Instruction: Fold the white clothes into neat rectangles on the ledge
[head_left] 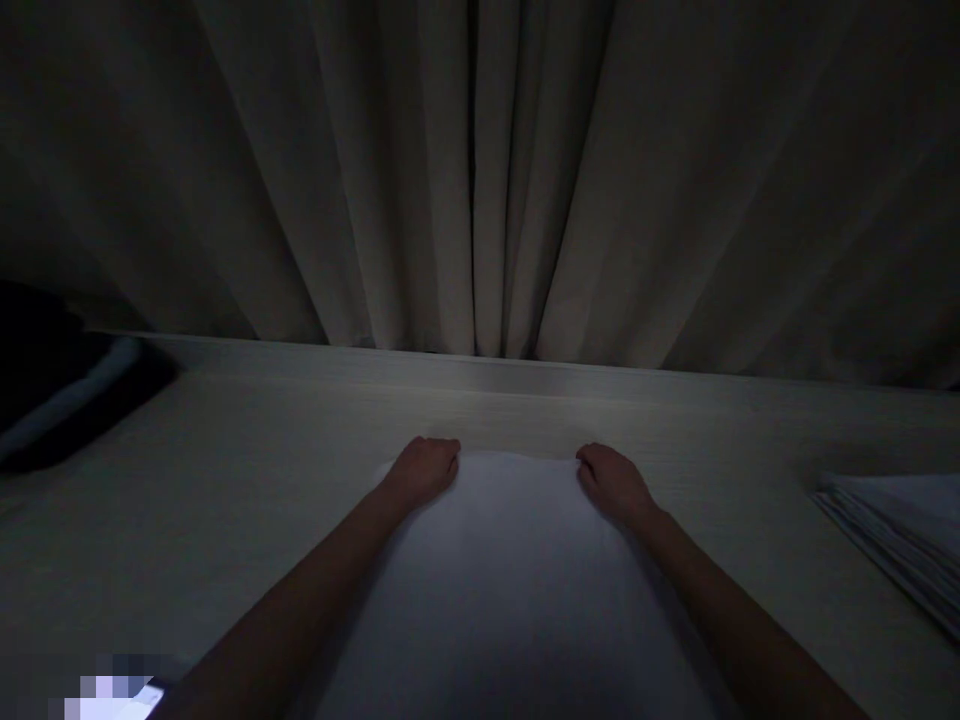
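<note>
A white cloth (517,570) stretches from the bottom edge of the view to the middle of a pale surface. My left hand (427,468) is closed on its far left corner, and my right hand (613,482) grips the far right corner. Between the two hands the far edge runs nearly straight. Both arms reach forward along the sides of the cloth. The near end is cut off by the frame, and dim light hides fine detail.
Folded cloths (900,530) lie stacked at the right. A dark bundle with a lighter band (71,395) rests at the far left. Behind the pale surface (247,450), a raised ledge (360,368) runs below long curtains (420,180). Something bright, partly pixelated, shows at the bottom left.
</note>
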